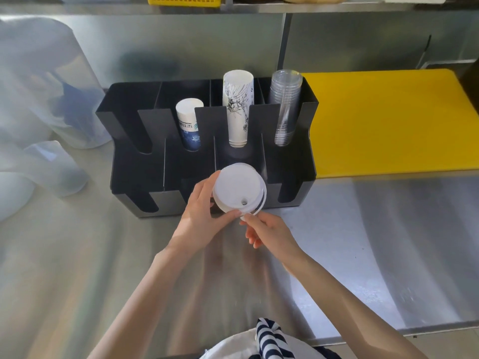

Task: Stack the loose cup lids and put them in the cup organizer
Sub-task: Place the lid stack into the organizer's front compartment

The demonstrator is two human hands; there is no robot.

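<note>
- Left hand [201,206] raised above the steel counter [363,242], palm turned inward, fingers curled round the left rim of the stacked white lids [237,189], thumb tip pressed on the lower front edge.
- Right hand [264,230] set just below and right of the stack, index fingertip and thumb pinching the bottom rim, remaining fingers loosely curled under.
- Both forearms reaching forward from the bottom of the view, converging at the lids.
- Lids held tilted toward the camera, top face showing a small sip hole near the lower edge; at least two rims visible, offset at the right side.
- Stack hovering over the front row of the black cup organizer [124,156], in front of the third compartment from the left.
- Front-row compartments looking dark and open; exact contents hard to tell.
- Back row holding a short printed cup stack [188,123], a tall white cup stack [238,107] and a clear plastic cup stack [285,107], leftmost slot open.
- Yellow cutting board [388,120] lying just right of the organizer, touching or nearly so.
- Translucent containers [39,99] standing well left; bare counter open on the near side.
</note>
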